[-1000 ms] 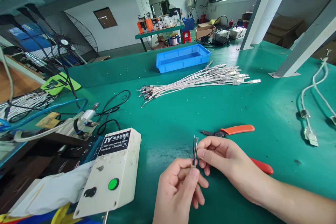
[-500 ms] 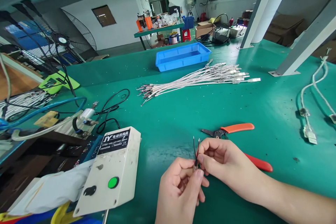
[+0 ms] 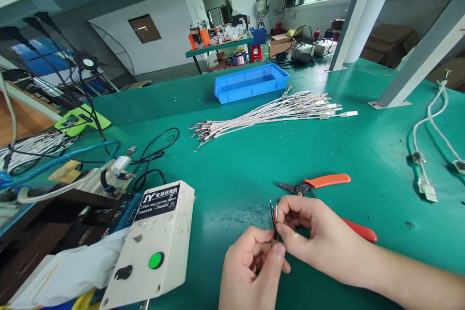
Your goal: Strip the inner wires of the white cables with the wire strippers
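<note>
Low in the middle of the view, my left hand is closed, thumb and fingers pinching the end of a cable. Thin black, red and pale wires fan upward from that end. My right hand is closed too, its thumb and index finger at the right side of these wires. Wire strippers with orange-red handles lie just behind my right hand, which partly covers them. Farther back rests a bundle of white USB cables, bare wire ends to the left, plugs to the right.
A blue plastic tray stands behind the bundle. To the left are a beige control box with a green button and a looped black cord. On the right lie more USB cables near a grey metal post.
The wires, spread apart before, now stand closer together beside my right fingertips. Both hands sit slightly lower in view, and the camera has shifted a little.
</note>
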`<state>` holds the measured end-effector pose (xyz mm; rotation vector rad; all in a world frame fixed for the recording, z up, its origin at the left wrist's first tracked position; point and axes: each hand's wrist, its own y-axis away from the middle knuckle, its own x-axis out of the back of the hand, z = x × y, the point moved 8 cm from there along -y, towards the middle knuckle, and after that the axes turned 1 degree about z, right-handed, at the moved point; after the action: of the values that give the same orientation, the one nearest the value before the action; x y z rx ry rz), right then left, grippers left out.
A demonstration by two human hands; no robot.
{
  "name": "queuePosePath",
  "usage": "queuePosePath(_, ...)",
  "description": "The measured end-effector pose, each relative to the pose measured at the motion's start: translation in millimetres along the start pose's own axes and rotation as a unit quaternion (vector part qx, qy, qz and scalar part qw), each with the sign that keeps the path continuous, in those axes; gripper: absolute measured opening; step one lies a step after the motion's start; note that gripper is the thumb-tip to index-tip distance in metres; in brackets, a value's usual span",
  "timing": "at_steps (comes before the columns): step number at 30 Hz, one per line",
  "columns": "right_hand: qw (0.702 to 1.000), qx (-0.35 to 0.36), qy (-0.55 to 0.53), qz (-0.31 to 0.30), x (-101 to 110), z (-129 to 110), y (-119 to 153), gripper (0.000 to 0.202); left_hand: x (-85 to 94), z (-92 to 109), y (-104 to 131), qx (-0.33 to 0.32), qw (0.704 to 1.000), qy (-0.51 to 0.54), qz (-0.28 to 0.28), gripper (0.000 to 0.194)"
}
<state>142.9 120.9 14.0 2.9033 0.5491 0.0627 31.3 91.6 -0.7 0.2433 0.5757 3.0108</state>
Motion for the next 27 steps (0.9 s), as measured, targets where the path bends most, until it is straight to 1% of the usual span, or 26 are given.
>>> queuePosePath(3,1.000,0.000,-0.018,0.001,-1,1,0,0.012,-0.9,0,-1,0.003,1.000,-0.004,-0.001,0.028)
queuePosePath(6,0.999,0.006,-0.034,0.004,-2,1,1,0.013,-0.4,0,0,0.008,1.000,-0.002,0.008,0.032)
queuePosePath(9,0.998,0.002,-0.066,0.014,-2,2,-1,0.013,0.2,-2,1,0.018,0.999,0.029,0.015,0.040)
queuePosePath(11,0.994,-0.007,-0.109,0.009,-3,3,-4,0.015,0.9,-4,0,0.024,0.998,0.055,0.017,0.044)
queuePosePath(15,0.983,-0.019,-0.182,-0.006,-4,3,-8,0.029,2.5,-6,-2,0.016,0.997,0.077,0.007,0.046)
queuePosePath(17,0.982,-0.020,-0.189,-0.002,-4,2,-8,0.032,2.6,-7,-3,0.012,0.997,0.080,-0.002,0.046)
queuePosePath(24,0.980,-0.035,-0.196,0.015,-2,2,-3,0.029,2.0,-9,-3,0.022,0.994,0.110,-0.013,0.047)
queuePosePath(27,0.979,-0.026,-0.202,0.016,0,-3,-6,0.028,1.9,-10,-3,0.017,0.990,0.135,-0.026,0.047)
